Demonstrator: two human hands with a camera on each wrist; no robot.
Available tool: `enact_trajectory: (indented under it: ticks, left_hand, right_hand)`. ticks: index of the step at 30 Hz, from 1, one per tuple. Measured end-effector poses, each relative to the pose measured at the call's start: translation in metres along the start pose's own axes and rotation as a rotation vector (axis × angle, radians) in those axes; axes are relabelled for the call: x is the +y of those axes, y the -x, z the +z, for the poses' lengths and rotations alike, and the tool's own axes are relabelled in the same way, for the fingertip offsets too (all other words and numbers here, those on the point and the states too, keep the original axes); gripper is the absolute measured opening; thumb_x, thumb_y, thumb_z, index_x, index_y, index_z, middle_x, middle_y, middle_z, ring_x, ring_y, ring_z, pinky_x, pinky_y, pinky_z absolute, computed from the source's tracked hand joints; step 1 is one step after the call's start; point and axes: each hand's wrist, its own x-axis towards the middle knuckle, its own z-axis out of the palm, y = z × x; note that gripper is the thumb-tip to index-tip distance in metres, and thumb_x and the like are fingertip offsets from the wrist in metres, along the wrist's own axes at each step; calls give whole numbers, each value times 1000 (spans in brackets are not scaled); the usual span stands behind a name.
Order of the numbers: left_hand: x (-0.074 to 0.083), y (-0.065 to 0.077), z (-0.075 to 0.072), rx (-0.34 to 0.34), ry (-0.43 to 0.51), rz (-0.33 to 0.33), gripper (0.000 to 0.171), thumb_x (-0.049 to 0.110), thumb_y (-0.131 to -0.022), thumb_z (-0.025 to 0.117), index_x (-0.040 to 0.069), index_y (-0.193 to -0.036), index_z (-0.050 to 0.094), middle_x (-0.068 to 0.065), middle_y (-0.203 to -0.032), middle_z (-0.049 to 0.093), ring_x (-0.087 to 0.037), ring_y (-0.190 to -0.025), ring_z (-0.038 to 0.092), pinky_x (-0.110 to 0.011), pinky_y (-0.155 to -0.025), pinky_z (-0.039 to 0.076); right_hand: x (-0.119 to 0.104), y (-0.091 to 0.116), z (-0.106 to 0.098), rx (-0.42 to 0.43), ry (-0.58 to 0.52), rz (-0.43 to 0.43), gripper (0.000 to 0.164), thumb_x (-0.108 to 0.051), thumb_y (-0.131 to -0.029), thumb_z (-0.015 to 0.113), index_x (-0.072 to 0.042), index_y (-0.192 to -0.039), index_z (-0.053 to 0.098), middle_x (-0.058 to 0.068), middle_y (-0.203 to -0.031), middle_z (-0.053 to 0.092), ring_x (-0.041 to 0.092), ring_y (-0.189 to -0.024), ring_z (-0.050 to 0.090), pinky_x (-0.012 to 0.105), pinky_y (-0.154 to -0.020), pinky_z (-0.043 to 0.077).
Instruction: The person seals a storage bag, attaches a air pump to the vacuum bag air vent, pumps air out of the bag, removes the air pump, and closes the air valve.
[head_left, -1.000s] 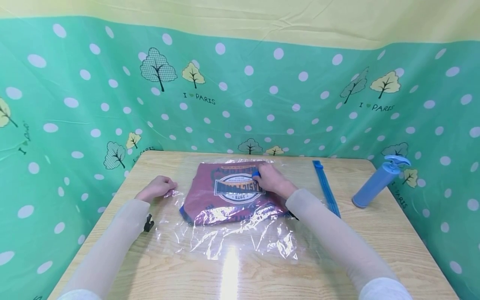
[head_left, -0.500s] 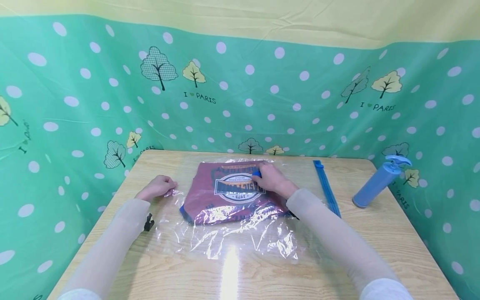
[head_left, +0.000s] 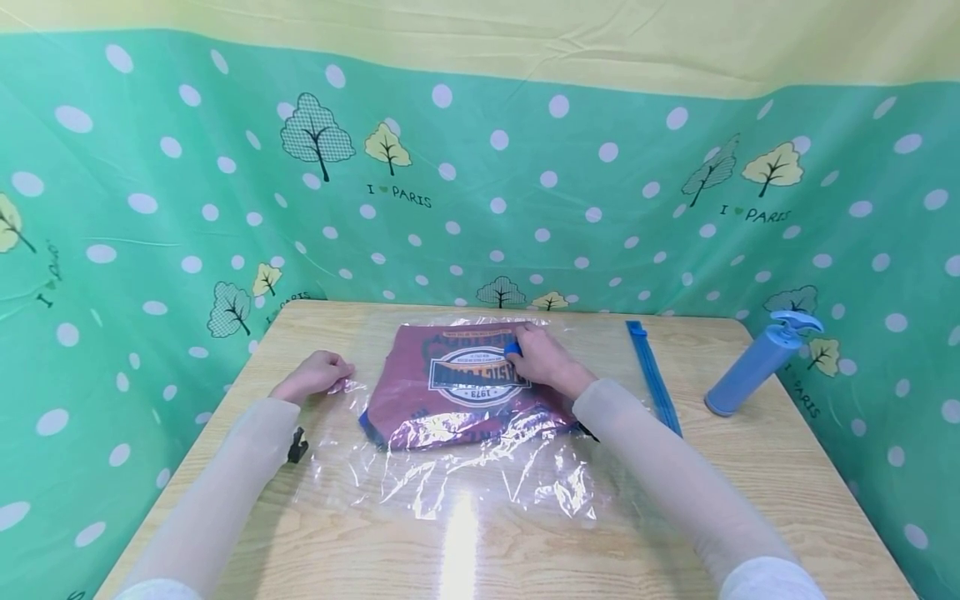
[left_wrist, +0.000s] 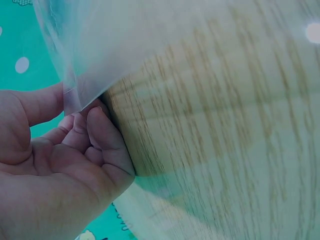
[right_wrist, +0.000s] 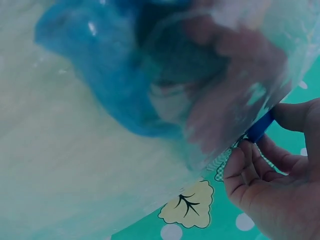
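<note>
A clear plastic bag lies flat on the table, creased and shiny along its near side. Inside it is a folded maroon cloth with blue edges and a printed badge that reads 1973, upside down. My left hand pinches the bag's left corner; the left wrist view shows the plastic between thumb and fingers. At the bag's far edge, towards the right, my right hand pinches a small blue slider with the thumb and fingers. Part of the cloth is hidden behind that hand.
A blue zipped strip lies to the right of the bag. Farther right stands a tilted blue hand pump with a T-shaped handle. A polka-dot curtain hangs behind the wooden table.
</note>
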Motion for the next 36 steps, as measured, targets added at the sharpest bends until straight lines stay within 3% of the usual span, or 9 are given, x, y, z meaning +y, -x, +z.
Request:
enact_trajectory:
  ticks: [3,10,21,26,33,36]
  left_hand:
    - [-1,0,0,0,-3,7,28,13,-108,56,3,-83,61,-1,-69,57,-12,-62,50,-25,-60,42]
    - [2,0,1,-1,-7,4,28,14,-108,55,2,-84,61,0,-69,57,-13,-63,50,-26,-61,43]
    - [3,1,1,-1,-14,2,28,14,-108,55,3,-84,61,0,-69,57,-12,-64,50,-26,-62,43]
    - [4,2,1,-6,-12,6,28,14,-109,55,3,-83,60,0,-69,57,-13,-63,50,-27,-62,43]
    - [5,4,0,-5,-2,0,28,13,-109,55,3,-83,60,0,-68,56,-12,-62,50,-26,-60,42]
    - [5,4,0,-10,-7,0,28,13,-109,54,3,-84,60,0,-68,57,-13,-62,50,-26,-61,43]
  right_hand:
    - [0,0,0,3,1,-7,53,-21,-103,68,9,-144,52,26,-135,57,37,-120,62,48,-103,54]
    - [2,-1,1,2,4,47,66,-40,-103,68,5,-148,50,21,-131,60,35,-115,64,47,-101,55]
    - [-1,2,-1,-5,23,-5,52,-21,-104,68,6,-146,53,27,-142,55,39,-125,60,48,-106,52]
    - [-3,3,-5,-24,16,-30,54,-12,-101,69,4,-149,51,29,-147,50,41,-128,58,49,-108,50]
    - [-1,0,-2,-11,1,23,68,-35,-102,72,4,-152,46,26,-143,54,40,-124,60,50,-105,52]
    - [1,-3,0,-15,7,38,68,-38,-102,71,3,-152,48,24,-141,56,39,-124,61,49,-107,51]
